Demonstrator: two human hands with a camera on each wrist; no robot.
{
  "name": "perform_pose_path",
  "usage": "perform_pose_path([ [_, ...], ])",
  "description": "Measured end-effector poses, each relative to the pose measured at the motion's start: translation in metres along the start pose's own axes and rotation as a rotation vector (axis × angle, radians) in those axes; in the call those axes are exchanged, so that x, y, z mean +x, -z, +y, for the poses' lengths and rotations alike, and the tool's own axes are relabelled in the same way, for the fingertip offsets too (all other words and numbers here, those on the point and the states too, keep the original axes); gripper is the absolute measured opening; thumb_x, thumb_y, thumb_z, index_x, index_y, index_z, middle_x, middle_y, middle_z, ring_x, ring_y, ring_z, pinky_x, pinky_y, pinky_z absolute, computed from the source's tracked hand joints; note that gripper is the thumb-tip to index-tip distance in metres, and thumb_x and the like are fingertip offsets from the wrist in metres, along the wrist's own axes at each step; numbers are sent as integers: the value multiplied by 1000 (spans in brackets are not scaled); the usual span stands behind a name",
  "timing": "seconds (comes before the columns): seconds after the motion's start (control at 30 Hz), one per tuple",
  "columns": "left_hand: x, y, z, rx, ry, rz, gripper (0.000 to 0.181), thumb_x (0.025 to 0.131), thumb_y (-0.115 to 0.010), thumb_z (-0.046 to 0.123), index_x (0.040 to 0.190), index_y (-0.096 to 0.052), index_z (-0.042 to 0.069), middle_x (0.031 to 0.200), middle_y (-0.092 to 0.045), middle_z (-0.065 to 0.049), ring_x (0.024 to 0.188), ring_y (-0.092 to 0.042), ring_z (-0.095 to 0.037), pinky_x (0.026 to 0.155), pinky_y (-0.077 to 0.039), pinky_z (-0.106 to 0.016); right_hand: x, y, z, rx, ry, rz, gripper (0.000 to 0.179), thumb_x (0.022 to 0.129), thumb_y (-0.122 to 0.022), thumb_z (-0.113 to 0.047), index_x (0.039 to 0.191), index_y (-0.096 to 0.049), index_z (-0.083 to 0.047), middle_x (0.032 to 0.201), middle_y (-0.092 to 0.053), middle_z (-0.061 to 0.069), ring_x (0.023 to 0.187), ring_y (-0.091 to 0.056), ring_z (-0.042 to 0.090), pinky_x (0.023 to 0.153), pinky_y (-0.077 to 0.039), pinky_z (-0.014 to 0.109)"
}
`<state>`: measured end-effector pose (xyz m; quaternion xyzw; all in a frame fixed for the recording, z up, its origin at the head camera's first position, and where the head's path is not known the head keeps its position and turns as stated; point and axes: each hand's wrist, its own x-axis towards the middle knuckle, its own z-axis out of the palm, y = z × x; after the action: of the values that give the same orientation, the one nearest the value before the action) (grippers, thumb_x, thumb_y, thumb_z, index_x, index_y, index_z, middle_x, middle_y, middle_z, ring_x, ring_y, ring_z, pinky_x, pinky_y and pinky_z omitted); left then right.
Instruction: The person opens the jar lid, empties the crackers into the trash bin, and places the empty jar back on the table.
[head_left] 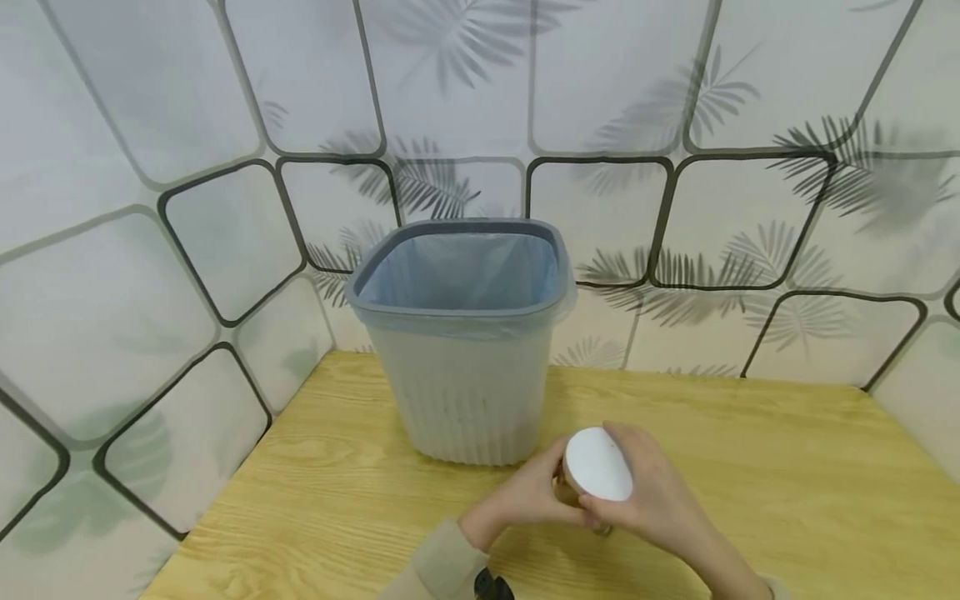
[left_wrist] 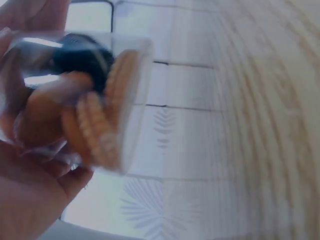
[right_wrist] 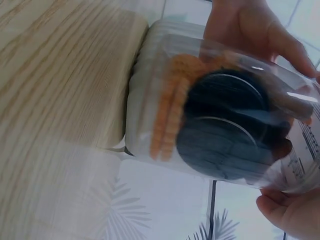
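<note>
A clear plastic jar (left_wrist: 140, 105) with a round white lid (head_left: 597, 464) is held between both hands over the table. Inside it, orange-brown ridged cookies (right_wrist: 170, 120) and dark round cookies (right_wrist: 217, 147) lie tumbled together. My left hand (head_left: 528, 498) grips the jar's side below the lid. With fingers and thumb spread around the lid's edge, my right hand (head_left: 651, 487) holds the top. In the head view the lid faces up and toward me, and the hands hide most of the jar's body. Printed paper shows through the jar's upper end in the right wrist view.
A light waste bin (head_left: 465, 392) with a grey rim and bluish liner bag stands just beyond my hands. The wood-grain table (head_left: 750, 467) ends at walls (head_left: 600, 217) patterned with leaves. A small black device (head_left: 493, 586) sits at my left wrist.
</note>
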<state>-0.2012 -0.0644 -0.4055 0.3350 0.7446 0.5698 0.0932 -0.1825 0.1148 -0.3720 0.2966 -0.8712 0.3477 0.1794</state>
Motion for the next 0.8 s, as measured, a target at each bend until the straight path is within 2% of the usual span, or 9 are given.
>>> perform_pose_path([
  [0.1,0,-5,4,-15,-3,54,88,67,-78,12,136,-25,25,125,-40,7,110,-42,-8,90,-37,-27,0,-1,-1,21,8,55,77,58,-81,-27,118,-46,6,110,-50,17,92,-51,30,60,-49,40],
  [0.17,-1,-8,6,5,1,97,90,64,-80,15,135,-26,24,124,-41,7,109,-43,-8,90,-38,-27,0,-2,-2,31,16,89,77,57,-82,-27,118,-47,6,110,-51,16,92,-51,30,61,-48,41],
  [0.3,0,-12,10,107,4,171,89,62,-82,20,134,-30,20,120,-46,6,105,-46,-8,87,-39,-26,-1,-4,-2,47,41,145,76,54,-83,-23,115,-49,6,109,-52,16,92,-52,30,62,-47,42],
  [0.4,0,-13,11,183,-31,200,84,62,-81,20,131,-34,16,116,-49,4,101,-48,-7,84,-41,-24,-1,-3,-1,63,80,155,75,53,-83,-21,115,-50,5,110,-53,13,94,-51,27,63,-48,42],
  [0.5,-1,-11,12,169,-90,164,81,62,-80,14,129,-37,15,114,-51,3,99,-49,-7,82,-43,-24,-2,-2,2,116,140,132,75,53,-83,-22,117,-50,1,112,-52,10,95,-50,23,62,-48,39],
  [0.6,-2,-9,15,106,-150,86,79,62,-79,6,129,-38,13,114,-51,1,99,-50,-8,80,-44,-24,-4,1,6,193,204,87,76,54,-83,-25,118,-50,-1,113,-52,11,96,-49,20,61,-48,34],
  [0.67,-5,-7,24,64,-171,39,77,62,-77,1,129,-38,10,114,-51,0,98,-50,-8,80,-44,-25,-5,2,10,232,236,56,76,56,-82,-27,119,-50,0,114,-51,13,96,-49,19,61,-48,32],
  [0.77,-8,-4,35,52,-182,9,75,64,-75,-2,129,-37,6,115,-50,-2,99,-49,-8,81,-44,-26,-3,3,12,242,260,21,77,58,-81,-30,121,-48,0,116,-51,14,97,-49,20,61,-48,31],
  [0.8,-8,-3,35,56,-177,7,76,64,-75,-2,129,-36,7,116,-50,-2,100,-49,-8,81,-44,-25,-2,3,13,234,263,12,77,58,-81,-30,121,-48,0,116,-50,14,97,-49,21,62,-48,31],
])
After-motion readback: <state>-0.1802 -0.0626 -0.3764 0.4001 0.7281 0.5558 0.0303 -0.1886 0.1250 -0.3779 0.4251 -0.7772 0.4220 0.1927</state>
